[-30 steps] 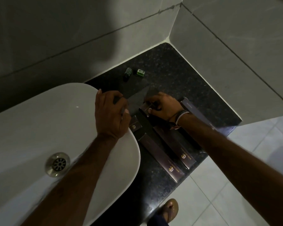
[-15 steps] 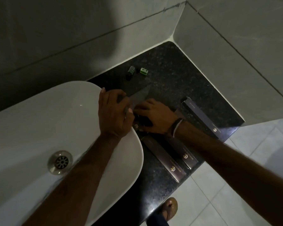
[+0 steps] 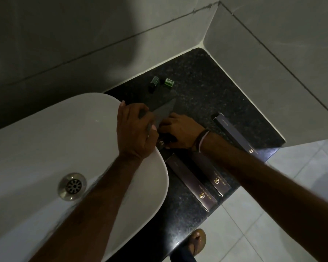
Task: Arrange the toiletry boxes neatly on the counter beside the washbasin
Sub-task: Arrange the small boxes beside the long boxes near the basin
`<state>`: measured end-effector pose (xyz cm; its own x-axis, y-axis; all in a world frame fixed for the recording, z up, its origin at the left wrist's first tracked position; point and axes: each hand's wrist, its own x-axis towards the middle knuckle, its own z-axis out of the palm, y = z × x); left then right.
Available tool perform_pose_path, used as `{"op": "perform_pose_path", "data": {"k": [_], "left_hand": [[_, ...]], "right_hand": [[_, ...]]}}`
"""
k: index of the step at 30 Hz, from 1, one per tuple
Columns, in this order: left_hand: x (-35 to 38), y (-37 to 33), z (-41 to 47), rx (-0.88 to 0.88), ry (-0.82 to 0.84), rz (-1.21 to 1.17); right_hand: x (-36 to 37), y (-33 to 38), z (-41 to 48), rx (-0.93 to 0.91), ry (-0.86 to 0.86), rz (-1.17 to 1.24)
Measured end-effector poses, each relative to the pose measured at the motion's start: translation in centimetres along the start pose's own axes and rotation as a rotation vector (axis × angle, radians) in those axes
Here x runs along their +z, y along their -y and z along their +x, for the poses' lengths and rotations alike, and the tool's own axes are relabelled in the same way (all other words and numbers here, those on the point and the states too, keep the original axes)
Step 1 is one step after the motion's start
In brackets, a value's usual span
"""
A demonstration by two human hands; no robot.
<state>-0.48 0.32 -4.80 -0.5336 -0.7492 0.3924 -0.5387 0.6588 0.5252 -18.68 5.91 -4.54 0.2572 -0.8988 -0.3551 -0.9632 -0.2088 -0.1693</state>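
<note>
a: how far along is the tidying?

b: partly done, i'd say. two long boxes (image 3: 192, 183) lie side by side near the front edge of the desk (image 3: 206, 87), and a third box (image 3: 235, 135) sits apart, closer to the right wall, at its own angle.

a: and the hands?

b: the left hand (image 3: 135, 132) is clenched around a dark flat box (image 3: 162, 112), lifted at the basin (image 3: 64, 140) rim. the right hand (image 3: 180, 131) presses on a small box (image 3: 162, 143) on the desk; in this dim light it's hard to tell if it grips it.

a: anything in the way?

b: two little green bottles (image 3: 161, 83) stand near the back wall, and the basin's curve crowds the space. the stray box likely needs lining up.
</note>
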Motion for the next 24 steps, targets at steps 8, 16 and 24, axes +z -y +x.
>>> {"op": "perform_pose_path", "data": {"k": [8,16,24], "left_hand": [[-0.6,-0.5,0.1,-0.019,0.051,-0.003],[-0.8,-0.7,0.0,-0.011,0.047,0.007],[-0.8,-0.7,0.0,-0.015,0.043,-0.007]], "right_hand": [[-0.1,-3.7,-4.6,0.415,-0.345,0.181],[2.6,-1.9,-3.9,0.637,-0.196,0.189],[2.5,-1.2,-4.0,0.615,-0.188,0.193]]}}
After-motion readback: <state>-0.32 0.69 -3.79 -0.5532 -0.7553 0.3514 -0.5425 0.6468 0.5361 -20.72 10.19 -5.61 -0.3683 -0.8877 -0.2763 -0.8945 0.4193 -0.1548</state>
